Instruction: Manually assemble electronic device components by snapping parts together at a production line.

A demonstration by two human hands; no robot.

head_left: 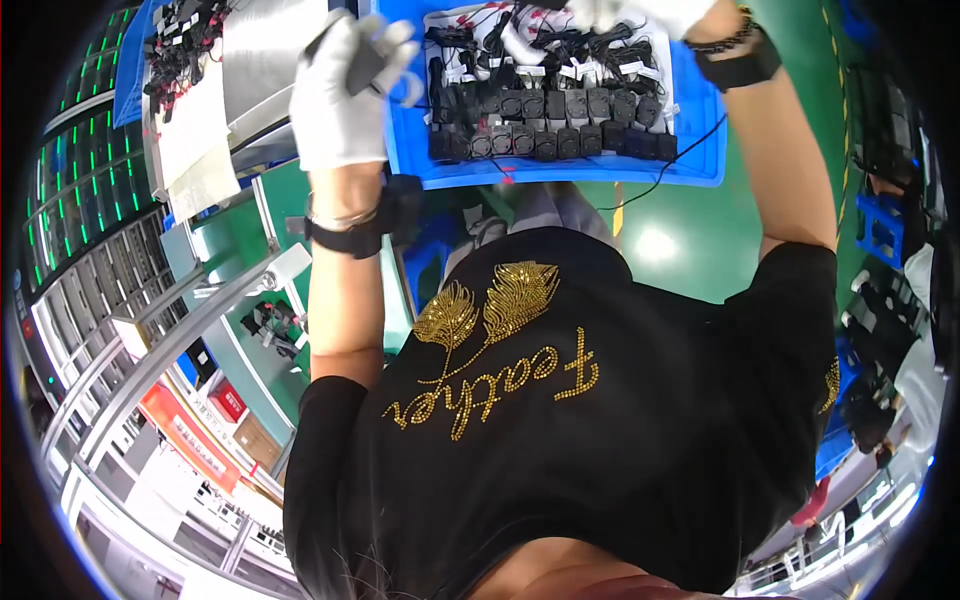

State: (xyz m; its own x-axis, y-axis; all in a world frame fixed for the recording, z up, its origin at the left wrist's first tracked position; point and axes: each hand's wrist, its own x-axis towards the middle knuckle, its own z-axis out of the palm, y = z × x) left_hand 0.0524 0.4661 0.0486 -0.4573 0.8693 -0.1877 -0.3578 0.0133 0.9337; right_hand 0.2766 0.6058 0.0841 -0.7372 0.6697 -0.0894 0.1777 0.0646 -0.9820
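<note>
My left hand [340, 105], in a white glove, is closed on a black power adapter [366, 68] beside the left rim of a blue bin [400, 150]. In the bin, several black power adapters [545, 146] stand in rows, with bundled black cables [610, 55] and white tags behind them. Above the bin's far right part, my gloved right hand [665, 14] is cut by the top edge. Its fingers are drawn together near a small dark piece that I cannot make out. A loose black cable [662, 178] hangs over the bin's near right rim.
To the left, a worktop [255, 60] carries a pale sheet [197, 150] and another blue tray with black cables [185, 45]. Metal rails [190, 325] and a rack with green lights [85, 190] lie farther left. Blue stools [880, 225] and other people are at the right.
</note>
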